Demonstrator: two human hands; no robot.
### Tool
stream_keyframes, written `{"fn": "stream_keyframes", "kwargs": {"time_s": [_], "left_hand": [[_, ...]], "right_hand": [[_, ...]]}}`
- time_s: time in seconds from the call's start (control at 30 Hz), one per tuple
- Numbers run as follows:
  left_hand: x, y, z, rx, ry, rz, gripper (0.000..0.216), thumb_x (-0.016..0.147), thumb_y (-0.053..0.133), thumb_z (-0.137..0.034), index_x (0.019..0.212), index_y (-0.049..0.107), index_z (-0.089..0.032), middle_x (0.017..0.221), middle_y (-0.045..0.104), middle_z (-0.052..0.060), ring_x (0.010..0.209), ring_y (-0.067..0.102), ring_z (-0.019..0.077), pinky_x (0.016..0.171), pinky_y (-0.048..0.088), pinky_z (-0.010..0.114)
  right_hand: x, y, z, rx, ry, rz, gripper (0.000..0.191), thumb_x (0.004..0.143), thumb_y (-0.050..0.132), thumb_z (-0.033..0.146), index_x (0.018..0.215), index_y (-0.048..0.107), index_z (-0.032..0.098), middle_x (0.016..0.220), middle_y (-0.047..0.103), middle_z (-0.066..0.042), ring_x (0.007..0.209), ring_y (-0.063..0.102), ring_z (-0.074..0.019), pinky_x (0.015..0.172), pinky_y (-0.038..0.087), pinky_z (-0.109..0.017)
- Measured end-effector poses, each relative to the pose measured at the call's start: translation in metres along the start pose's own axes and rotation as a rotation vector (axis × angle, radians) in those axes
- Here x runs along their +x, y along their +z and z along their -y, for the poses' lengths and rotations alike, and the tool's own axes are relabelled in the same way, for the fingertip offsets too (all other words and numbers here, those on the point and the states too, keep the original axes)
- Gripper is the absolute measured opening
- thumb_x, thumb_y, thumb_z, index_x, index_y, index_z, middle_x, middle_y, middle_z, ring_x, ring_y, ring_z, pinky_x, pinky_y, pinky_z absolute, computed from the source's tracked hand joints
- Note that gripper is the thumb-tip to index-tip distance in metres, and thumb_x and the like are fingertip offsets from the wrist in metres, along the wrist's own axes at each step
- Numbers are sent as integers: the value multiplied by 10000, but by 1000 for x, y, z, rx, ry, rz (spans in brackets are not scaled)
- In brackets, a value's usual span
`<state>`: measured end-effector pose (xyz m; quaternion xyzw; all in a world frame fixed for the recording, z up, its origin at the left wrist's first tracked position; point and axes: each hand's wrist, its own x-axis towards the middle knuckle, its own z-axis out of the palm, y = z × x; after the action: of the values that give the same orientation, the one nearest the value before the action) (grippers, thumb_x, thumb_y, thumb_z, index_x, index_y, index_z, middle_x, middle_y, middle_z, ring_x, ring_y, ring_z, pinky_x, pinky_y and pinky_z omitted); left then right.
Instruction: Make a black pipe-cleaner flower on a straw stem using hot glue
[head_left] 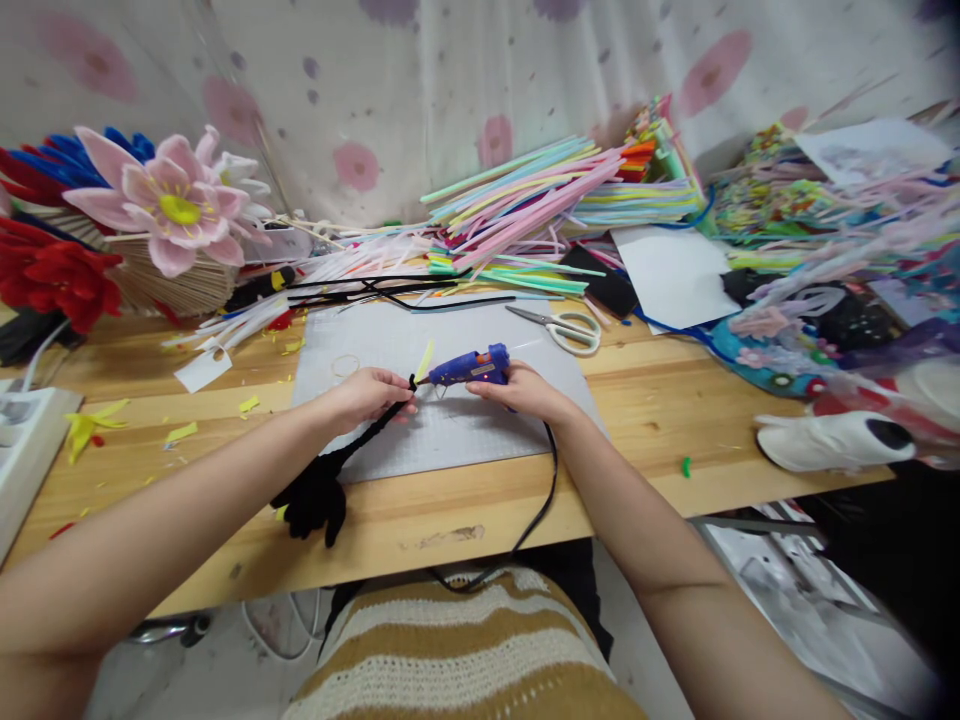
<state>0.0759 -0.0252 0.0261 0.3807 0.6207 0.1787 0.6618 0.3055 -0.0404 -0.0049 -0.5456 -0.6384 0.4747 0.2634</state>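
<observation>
My right hand (525, 388) is wrapped round a blue glue gun (469, 368), whose nozzle points left. The nozzle tip meets or nearly meets the end of a black fuzzy stem (367, 434) that my left hand (373, 392) pinches between its fingers. From that stem hangs a black fluffy piece (311, 500) with several lobes, over the table's front part. A thin yellow strip (426, 358) shows just behind the nozzle. Both hands are above a grey cutting mat (480, 450). The glue gun's black cord (546, 500) drops over the table edge.
White-handled scissors (574, 332) lie at the mat's back right. Bundles of coloured pipe cleaners (517, 210) pile up behind. A pink fuzzy flower (169, 200) stands at left, near a white power strip (30, 440). A white cylindrical object (832, 440) lies at right. Yellow scraps (180, 433) dot the wooden table.
</observation>
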Motion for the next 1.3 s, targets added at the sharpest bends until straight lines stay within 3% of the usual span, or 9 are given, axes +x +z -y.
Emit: {"fn": "stream_keyframes", "kwargs": {"time_s": [0.87,1.3], "left_hand": [[0,0,0,12,-3,-29,123,627,648,-50,693,561,-107,626,638,48,598,626,141,585,526,264],[-2,-2,-2,106,1,-25,208,580,694,-134,741,563,-121,682,636,37,609,628,145,451,444,206]], "right_hand": [[1,0,0,-86,-56,14,471,662,594,538,981,657,197,853,660,-31,790,576,-167,754,430,-293],[1,-1,-2,-99,-66,-7,460,664,603,532,992,654,214,942,672,-31,869,596,-188,815,439,-325]]}}
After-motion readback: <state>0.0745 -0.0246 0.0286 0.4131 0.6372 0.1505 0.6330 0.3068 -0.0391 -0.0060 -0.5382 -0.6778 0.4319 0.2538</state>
